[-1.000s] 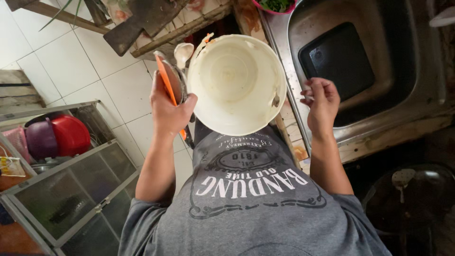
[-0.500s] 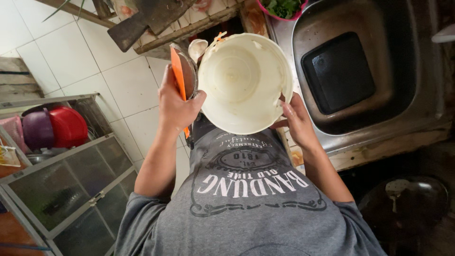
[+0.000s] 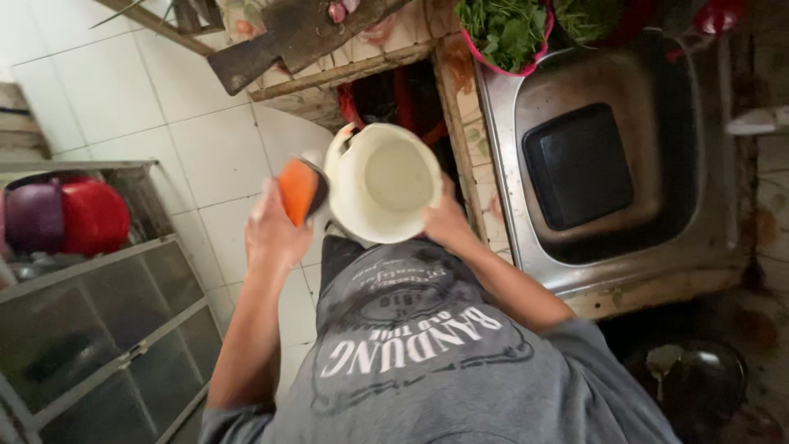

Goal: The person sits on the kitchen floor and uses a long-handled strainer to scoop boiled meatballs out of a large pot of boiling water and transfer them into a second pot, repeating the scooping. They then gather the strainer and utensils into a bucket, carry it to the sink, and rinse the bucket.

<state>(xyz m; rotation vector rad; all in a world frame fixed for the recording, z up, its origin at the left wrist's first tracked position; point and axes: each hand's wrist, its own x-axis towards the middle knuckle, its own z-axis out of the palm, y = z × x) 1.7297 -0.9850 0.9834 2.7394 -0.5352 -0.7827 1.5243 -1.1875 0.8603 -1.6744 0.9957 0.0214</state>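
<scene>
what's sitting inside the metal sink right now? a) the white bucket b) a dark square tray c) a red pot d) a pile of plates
b: a dark square tray lies in the basin of the metal sink, while the white bucket is held outside it, between the left hand and right hand.

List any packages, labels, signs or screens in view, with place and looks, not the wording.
No packages, signs or screens show.
Printed emblem: on the front of the person's grey shirt, below the cream bucket; an oval design with arched pale lettering and darker outlines.
Left hand holds an orange-handled tool; right hand grips the bucket's rim. Neither thing shows a label.
</scene>
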